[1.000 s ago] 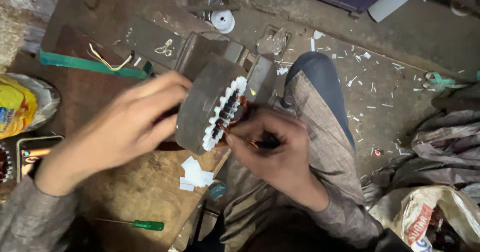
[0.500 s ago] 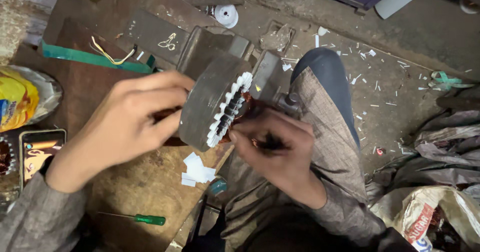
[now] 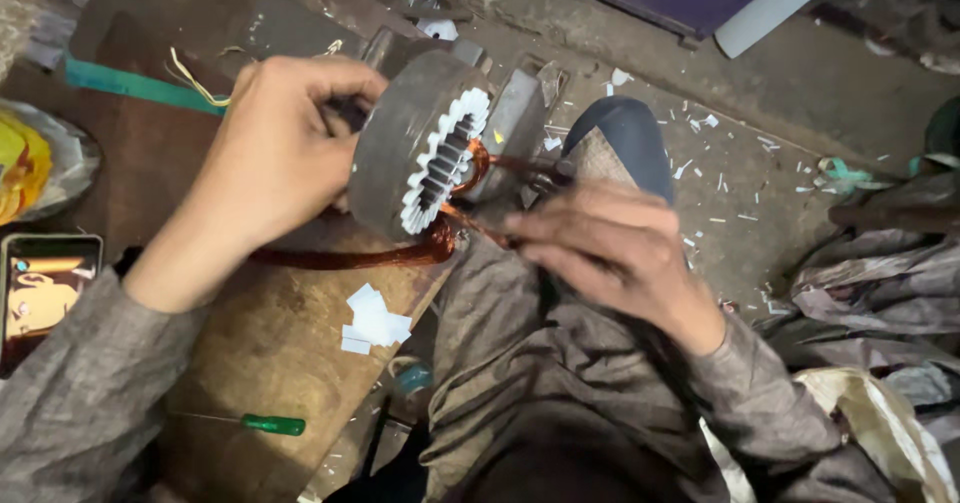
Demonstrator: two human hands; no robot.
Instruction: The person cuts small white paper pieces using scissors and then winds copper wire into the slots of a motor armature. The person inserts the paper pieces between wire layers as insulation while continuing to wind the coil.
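The right hand [image 3: 610, 253] has been pulling copper wire [image 3: 400, 253] out toward five o'clock. It is pinching that wire. The left hand [image 3: 270, 153] is gripping the round stator [image 3: 405, 143] at nine o'clock.

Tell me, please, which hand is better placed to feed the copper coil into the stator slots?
Probably the right hand: its fingers already pinch the copper coil beside the white-lined slots. The left hand is taken up, its grip wrapped round the stator, holding it tilted over the wooden board.

On my left edge I see a lit phone screen [image 3: 45, 298], rectangular, orange and white. Above it lies a crumpled yellow packet [image 3: 22, 163] on the counter [image 3: 260, 353].
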